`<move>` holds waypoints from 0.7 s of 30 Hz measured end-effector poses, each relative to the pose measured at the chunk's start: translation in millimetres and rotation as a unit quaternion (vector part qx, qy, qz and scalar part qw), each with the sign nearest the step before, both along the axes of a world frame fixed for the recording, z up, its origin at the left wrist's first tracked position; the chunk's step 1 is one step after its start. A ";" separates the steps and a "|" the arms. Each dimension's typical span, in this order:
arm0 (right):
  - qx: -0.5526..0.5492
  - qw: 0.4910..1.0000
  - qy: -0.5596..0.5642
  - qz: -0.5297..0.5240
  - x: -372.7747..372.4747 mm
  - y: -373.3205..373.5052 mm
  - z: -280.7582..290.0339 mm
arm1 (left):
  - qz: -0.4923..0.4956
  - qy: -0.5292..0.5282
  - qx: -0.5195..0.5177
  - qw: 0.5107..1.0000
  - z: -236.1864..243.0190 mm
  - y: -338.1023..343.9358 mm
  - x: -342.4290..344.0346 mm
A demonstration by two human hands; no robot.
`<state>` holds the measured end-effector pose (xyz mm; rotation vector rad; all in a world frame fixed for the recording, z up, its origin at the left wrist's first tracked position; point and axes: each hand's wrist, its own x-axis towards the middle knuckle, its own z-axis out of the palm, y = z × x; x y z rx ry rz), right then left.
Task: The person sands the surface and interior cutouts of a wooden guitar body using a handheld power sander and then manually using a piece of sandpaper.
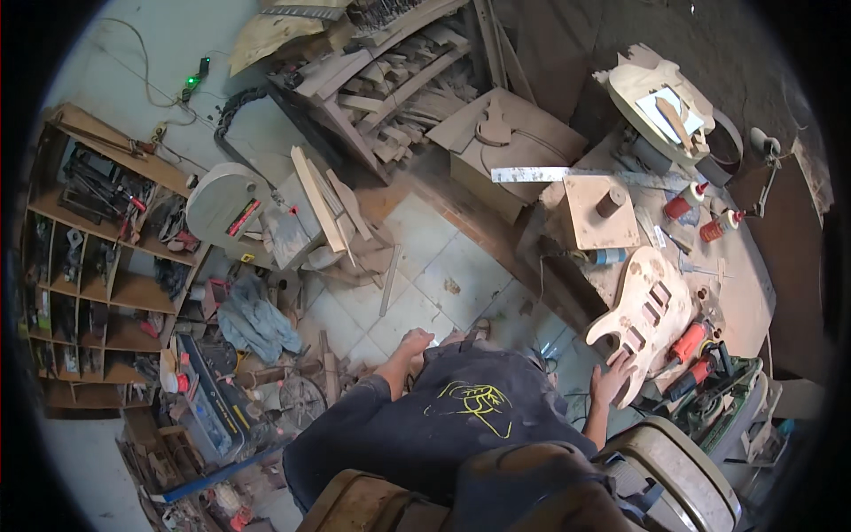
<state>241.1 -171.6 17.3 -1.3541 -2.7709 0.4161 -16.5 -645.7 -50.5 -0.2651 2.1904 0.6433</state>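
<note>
A wooden guitar body (671,312) is lying on the surface (743,291) at three o'clock, showing cut holes but missing strings. The right hand (610,379) is touching it, fingers spread; the left hand's (411,342) are looking unclear, so I can't tell.

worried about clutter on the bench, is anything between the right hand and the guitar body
Nothing visible: the right hand appears to touch the near end of the guitar body. The red tool lies to their right, not between them.
</note>
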 end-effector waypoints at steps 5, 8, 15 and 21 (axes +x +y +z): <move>-0.012 0.999 0.011 -0.037 -8.2 0.1 -9.3 | -0.017 -0.012 0.059 0.998 -2.5 -20.6 -29.7; -0.028 0.998 0.020 -0.045 -11.2 1.2 -9.7 | 0.012 -0.015 0.070 0.997 -2.5 -28.8 -38.2; -0.029 0.998 0.000 -0.056 -3.1 -1.0 -12.6 | 0.017 0.004 0.073 0.997 -11.3 -34.2 -38.0; -0.072 0.995 -0.025 -0.057 -7.7 3.9 -1.3 | -0.053 -0.009 0.037 0.998 -23.6 -43.3 -23.4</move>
